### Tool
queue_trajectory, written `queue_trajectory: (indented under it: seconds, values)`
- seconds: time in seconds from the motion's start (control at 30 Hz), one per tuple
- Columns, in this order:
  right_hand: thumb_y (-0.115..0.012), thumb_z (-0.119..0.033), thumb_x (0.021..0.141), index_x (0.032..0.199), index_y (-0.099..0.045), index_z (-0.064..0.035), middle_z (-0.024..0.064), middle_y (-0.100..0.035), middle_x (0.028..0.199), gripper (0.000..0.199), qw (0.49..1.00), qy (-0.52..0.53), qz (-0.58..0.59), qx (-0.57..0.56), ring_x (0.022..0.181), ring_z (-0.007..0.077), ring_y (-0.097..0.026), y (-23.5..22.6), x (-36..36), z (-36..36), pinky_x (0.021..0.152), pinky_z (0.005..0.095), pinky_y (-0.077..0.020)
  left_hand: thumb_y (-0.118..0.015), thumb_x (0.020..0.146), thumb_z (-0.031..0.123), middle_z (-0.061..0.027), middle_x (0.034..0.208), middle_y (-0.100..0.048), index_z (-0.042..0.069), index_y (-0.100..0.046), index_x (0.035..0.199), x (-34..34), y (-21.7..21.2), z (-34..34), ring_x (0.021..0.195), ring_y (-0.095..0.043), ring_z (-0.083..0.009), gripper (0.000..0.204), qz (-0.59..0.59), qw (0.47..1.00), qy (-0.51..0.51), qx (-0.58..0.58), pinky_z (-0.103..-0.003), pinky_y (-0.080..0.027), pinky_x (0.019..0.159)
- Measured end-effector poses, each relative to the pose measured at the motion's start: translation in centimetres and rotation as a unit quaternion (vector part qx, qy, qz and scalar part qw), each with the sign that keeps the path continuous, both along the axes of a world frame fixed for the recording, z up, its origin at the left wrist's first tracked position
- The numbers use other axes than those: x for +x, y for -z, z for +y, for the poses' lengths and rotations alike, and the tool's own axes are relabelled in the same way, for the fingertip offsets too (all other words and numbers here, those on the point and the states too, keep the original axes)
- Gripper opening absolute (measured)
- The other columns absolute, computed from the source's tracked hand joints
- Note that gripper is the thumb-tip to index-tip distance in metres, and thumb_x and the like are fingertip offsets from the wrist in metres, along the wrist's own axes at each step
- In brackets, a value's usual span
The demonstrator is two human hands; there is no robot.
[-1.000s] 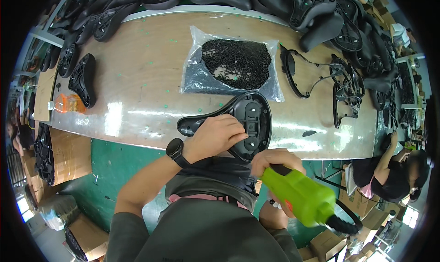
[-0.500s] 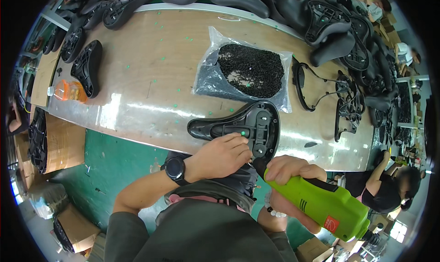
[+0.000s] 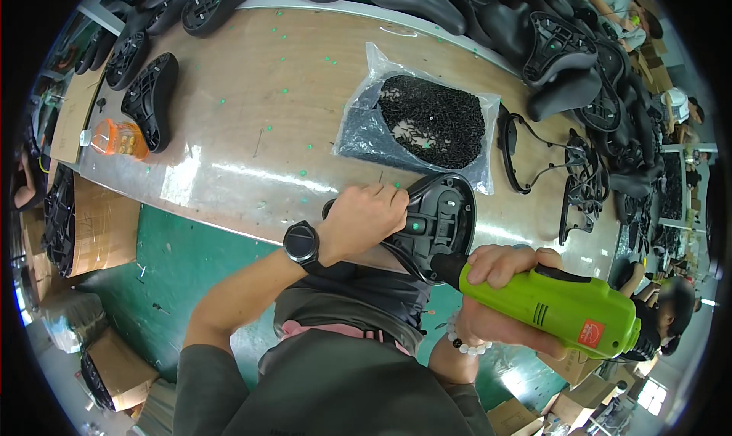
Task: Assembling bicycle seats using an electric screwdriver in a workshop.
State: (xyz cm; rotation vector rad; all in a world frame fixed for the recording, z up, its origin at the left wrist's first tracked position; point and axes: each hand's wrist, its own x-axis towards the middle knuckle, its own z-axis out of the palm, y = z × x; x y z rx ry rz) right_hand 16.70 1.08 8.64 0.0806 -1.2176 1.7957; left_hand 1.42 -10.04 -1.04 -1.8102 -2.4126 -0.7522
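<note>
A black bicycle saddle (image 3: 459, 199) lies upside down at the table's near edge, its ribbed underside facing up and its nose toward the left. My left hand (image 3: 364, 218), with a dark watch on its wrist, is closed over the nose and covers much of it. In my right hand (image 3: 503, 291) is a green electric screwdriver (image 3: 560, 306), gripped round its body. The black front end of the screwdriver points at the near part of the saddle's underside; its tip is hard to make out. Beyond the saddle rests a clear plastic bag (image 3: 366, 135) of small black screws (image 3: 438, 123).
Black saddle rails or frames (image 3: 579, 184) lie at the right. Many saddles (image 3: 564, 47) are piled along the far and right edges. Another upturned saddle (image 3: 152, 100) and an orange bottle (image 3: 118, 140) stand at the left. A cardboard box (image 3: 107, 226) is below them. Other people are at the right.
My left hand has moved away from the screwdriver's tip, up and onto the saddle's nose. The screwdriver has swung to a flatter angle, and the saddle has turned and shifted slightly.
</note>
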Motion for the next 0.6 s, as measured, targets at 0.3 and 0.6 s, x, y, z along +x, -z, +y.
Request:
queue_trajectory:
  seconds: [0.3, 0.6]
  values:
    - [-0.047, -0.094, 0.06, 0.132, -0.042, -0.0008, 0.0137, -0.059, 0.081, 0.117, 0.999, 0.003, 0.002, -0.037, 0.065, 0.0289, -0.059, 0.3, 0.2, 0.5, 0.065, 0.044, -0.0486, -0.07, 0.081, 0.02, -0.0087, 0.084, -0.061, 0.006, -0.061, 0.093, -2.2, -0.1, -0.3, 0.08, -0.062, -0.0283, 0.02, -0.171, 0.981, 0.068, 0.055, -0.039, -0.05, 0.065]
    - [-0.046, -0.099, 0.052, 0.122, -0.047, -0.0018, 0.0118, -0.057, 0.08, 0.119, 0.995, 0.0, -0.051, 0.081, 0.064, 0.0267, -0.056, 2.6, -3.6, 1.3, 0.068, 0.042, -0.0473, -0.071, 0.082, 0.02, -0.0084, 0.09, -0.061, 0.005, -0.064, 0.096, -2.0, -0.2, -0.7, 0.086, -0.059, -0.0313, 0.022, -0.224, 0.973, 0.044, 0.041, -0.042, -0.049, 0.073]
